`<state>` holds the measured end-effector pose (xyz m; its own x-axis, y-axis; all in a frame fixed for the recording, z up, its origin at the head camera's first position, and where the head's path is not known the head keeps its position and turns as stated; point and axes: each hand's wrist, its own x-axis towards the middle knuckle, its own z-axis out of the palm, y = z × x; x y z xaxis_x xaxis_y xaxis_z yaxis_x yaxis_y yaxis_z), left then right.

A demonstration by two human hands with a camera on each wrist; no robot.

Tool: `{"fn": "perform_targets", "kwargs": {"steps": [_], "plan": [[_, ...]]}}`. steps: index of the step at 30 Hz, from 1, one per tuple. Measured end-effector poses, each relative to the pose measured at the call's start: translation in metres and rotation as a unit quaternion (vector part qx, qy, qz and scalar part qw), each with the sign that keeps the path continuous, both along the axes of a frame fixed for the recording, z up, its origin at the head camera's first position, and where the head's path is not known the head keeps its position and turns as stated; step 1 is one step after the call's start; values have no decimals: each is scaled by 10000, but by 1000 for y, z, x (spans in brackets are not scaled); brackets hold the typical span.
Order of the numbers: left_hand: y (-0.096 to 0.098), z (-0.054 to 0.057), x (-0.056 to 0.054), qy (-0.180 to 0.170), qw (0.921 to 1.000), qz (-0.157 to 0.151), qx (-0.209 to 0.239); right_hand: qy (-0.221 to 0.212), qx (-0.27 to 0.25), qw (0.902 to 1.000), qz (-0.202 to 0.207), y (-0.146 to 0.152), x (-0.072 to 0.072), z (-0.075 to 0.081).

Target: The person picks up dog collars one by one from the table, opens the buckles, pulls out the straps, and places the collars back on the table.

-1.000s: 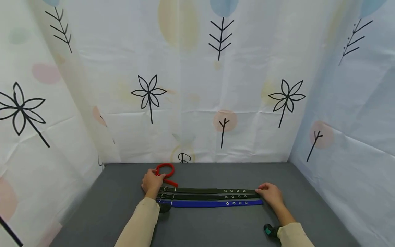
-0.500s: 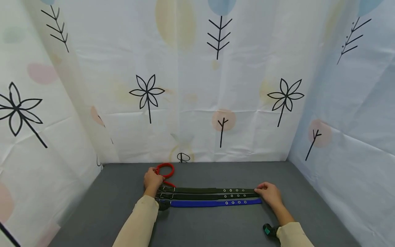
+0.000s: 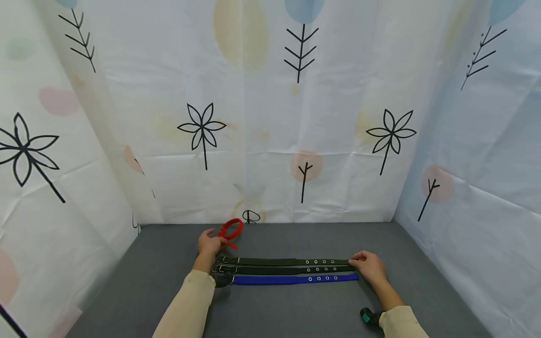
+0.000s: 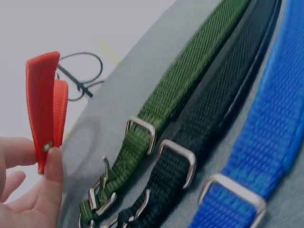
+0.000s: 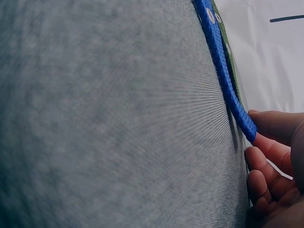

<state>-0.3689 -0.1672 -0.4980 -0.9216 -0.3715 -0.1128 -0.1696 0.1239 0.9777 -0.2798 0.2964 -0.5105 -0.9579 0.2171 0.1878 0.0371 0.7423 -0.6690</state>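
My left hand pinches a red collar between thumb and fingers, near a metal eyelet. In the head view its band is looped and raised off the table. Below it, three collars lie flat side by side: a green collar farthest, a black collar in the middle, a blue collar nearest. Their buckles are at the left, their eyelets at the right. My right hand pinches the green collar's tip; the blue collar's end partly hides this in the right wrist view.
A grey table carries everything. White patterned cloth stands along its back and both sides. A dark device sits at my right wrist, and another dark device at the left covers the blue collar's buckle end.
My left hand has turned the red collar and lifted it away from the green one; its loop now tilts up and its tail is farther back. My right hand stays at the green collar's tip.
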Motion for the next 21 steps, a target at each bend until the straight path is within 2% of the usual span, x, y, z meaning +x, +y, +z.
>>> {"fn": "perform_targets", "kwargs": {"steps": [4,11,21], "plan": [[6,4,4,306,9991,-236,177,6,-24,10000,12,1,-1,-2],[19,12,13,909,9937,-466,-455,20,-98,9999,2,3,-1,-4],[33,16,28,1098,9881,-835,-680,-6,-114,9999,-1,2,1,-3]]}}
